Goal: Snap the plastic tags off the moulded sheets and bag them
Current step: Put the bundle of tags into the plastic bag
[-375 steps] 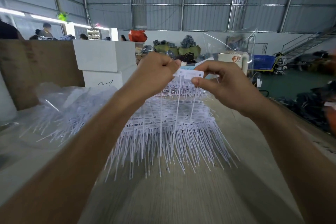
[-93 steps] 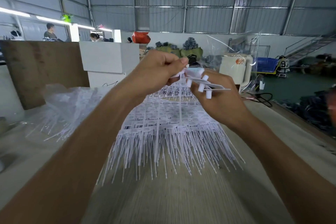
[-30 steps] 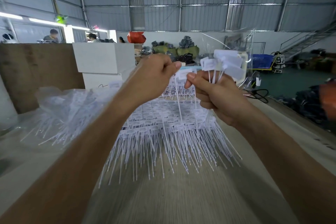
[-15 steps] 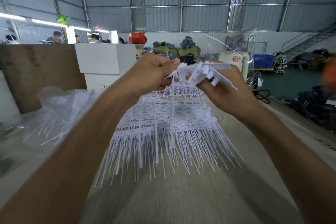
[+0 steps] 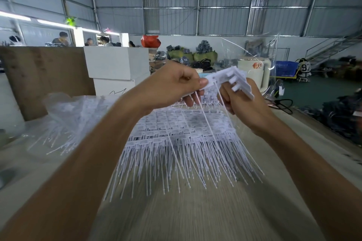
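Note:
A wide stack of white moulded tag sheets [image 5: 182, 133] lies on the table, label heads away from me and thin tails fanned toward me. Above its far end, my left hand [image 5: 172, 86] pinches the head of one white tag [image 5: 210, 81], whose tail hangs down over the sheets. My right hand [image 5: 242, 101] grips a bundle of loose white tags [image 5: 240, 82], their heads sticking out flat above the fingers. The two hands almost touch at the pinched tag.
A clear plastic bag holding more tags [image 5: 64, 119] lies at the left. White boxes [image 5: 117, 64] and a brown board [image 5: 43, 76] stand behind it. A clear bag [image 5: 260, 58] stands upright at the far right. The table edge [image 5: 321, 135] runs along the right.
My right hand has tipped the bundle flat again and shifted a little right. The tag pinched by my left hand now shows its tail hanging down between the hands.

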`<state>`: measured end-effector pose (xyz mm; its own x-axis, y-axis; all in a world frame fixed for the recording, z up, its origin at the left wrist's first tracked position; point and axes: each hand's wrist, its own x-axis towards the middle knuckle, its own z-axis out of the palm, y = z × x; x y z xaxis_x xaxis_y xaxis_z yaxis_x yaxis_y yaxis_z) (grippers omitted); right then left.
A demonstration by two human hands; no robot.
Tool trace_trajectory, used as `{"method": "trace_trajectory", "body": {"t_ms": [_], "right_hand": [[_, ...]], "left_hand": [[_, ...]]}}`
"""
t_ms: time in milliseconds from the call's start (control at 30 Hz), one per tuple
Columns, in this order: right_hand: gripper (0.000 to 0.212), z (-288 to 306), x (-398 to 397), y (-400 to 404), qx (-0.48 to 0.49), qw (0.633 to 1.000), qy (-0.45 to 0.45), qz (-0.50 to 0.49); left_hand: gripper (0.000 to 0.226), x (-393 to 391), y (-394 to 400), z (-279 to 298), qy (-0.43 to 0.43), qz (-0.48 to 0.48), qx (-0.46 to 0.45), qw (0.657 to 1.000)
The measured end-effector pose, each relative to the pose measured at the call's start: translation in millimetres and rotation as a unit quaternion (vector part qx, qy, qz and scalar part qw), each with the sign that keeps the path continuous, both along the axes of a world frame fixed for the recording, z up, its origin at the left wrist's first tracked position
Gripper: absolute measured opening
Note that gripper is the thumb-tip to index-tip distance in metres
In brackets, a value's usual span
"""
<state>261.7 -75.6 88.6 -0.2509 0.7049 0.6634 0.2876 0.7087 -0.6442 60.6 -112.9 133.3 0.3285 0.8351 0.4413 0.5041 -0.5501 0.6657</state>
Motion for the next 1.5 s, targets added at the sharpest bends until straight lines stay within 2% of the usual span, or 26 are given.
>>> {"method": "trace_trajectory", "body": {"t_ms": [133, 233, 300, 367, 467, 567, 667, 767, 933, 1100, 1267, 1500], "right_hand": [[0.042, -3, 2, 4, -0.086, 0.995, 0.044, -0.006], [0.051, -12, 2, 12, -0.102, 0.994, 0.028, -0.020], [0.051, -19, 11, 23, -0.170, 0.981, 0.087, -0.041], [0.047, -24, 30, 34, -0.252, 0.949, 0.175, -0.071], [0.045, -29, 53, 44, -0.295, 0.926, 0.225, -0.074], [0.045, -29, 48, 42, -0.295, 0.930, 0.216, -0.031], [0.044, -21, 33, 35, -0.285, 0.937, 0.203, 0.006], [0.038, -14, 24, 25, -0.262, 0.950, 0.154, 0.067], [0.028, -1, 14, 9, -0.212, 0.966, 0.072, 0.128], [0.032, 2, 8, 0, -0.163, 0.980, 0.001, 0.117], [0.030, -2, 5, -1, -0.143, 0.983, -0.003, 0.111], [0.047, -2, 5, 1, -0.158, 0.976, 0.030, 0.147]], "left_hand": [[0.024, 1, -1, -1, 0.017, 0.000, -0.001, 1.000], [0.027, 2, -5, 0, 0.042, -0.010, -0.004, 0.999], [0.028, 2, -11, 4, 0.069, -0.043, -0.028, 0.996], [0.027, 0, -16, 9, 0.079, -0.065, -0.036, 0.994], [0.026, -2, -17, 15, 0.060, -0.038, 0.000, 0.997], [0.029, -4, -14, 13, 0.070, -0.008, -0.004, 0.997], [0.016, -5, -10, 8, 0.073, 0.005, -0.027, 0.997], [0.007, -6, -5, 3, 0.061, 0.013, -0.040, 0.997], [0.011, -7, 0, 0, 0.055, 0.036, -0.012, 0.998], [0.011, -5, 2, 2, 0.037, 0.050, 0.028, 0.998], [0.011, -1, 1, 1, 0.078, 0.057, 0.048, 0.994], [0.012, 0, -1, 2, 0.058, 0.047, 0.053, 0.996]]}}
